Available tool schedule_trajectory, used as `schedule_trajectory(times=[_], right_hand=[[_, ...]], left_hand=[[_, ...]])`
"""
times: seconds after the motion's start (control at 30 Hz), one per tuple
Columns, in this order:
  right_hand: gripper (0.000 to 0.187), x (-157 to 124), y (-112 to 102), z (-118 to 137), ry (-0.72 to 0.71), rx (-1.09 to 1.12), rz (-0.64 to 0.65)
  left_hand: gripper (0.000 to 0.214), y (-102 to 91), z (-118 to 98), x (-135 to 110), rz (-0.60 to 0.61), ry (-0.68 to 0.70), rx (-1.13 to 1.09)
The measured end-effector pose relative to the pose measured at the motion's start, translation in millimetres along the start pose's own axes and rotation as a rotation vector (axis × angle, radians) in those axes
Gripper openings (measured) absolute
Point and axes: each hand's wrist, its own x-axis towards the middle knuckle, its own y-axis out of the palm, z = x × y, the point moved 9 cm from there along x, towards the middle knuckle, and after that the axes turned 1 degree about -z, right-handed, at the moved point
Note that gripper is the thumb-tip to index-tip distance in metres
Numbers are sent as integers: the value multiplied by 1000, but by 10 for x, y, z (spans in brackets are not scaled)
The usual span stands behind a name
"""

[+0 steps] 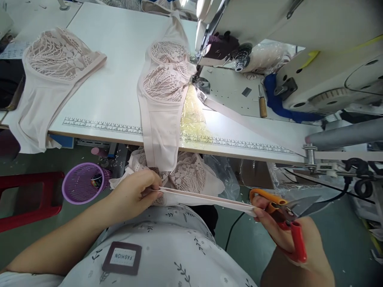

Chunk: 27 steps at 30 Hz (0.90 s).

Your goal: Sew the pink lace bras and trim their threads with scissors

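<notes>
A pale pink lace bra (191,175) lies over my lap, its lower edge pulled taut between my two hands. My left hand (136,195) pinches that edge near the middle of my body. At its right end, my right hand (302,243) pinches the fabric between thumb and fingertips. Scissors (289,213) with orange and red handles also sit in my right hand, blades open and pointing right. Another pale pink lace bra (166,79) lies on the table with its edge at the sewing machine's needle area (195,77), one wing hanging over the front edge.
A sewing machine (254,24) stands at the right, with a strip of elastic (236,115) running to a metal guide (310,157). A third bra (60,67) drapes over the table (119,32) at left. A purple basket (72,183) and red stool (32,199) stand below.
</notes>
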Motion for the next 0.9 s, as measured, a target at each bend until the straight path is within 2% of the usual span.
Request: schedule_trajectory(times=[0.1,0.27,0.53,0.9], right_hand=[[18,15,34,64,-26,0,53],[24,16,12,88,30,-30,20],[17,11,34,19,-34,33,97],[20,17,18,23,-44,-2,53]], left_hand=[[9,14,35,-17,13,-70,20],[10,48,-80,-9,12,54,-28],[8,109,-154,-6,13,81,43],[11,50,-273,16,40,71,156]])
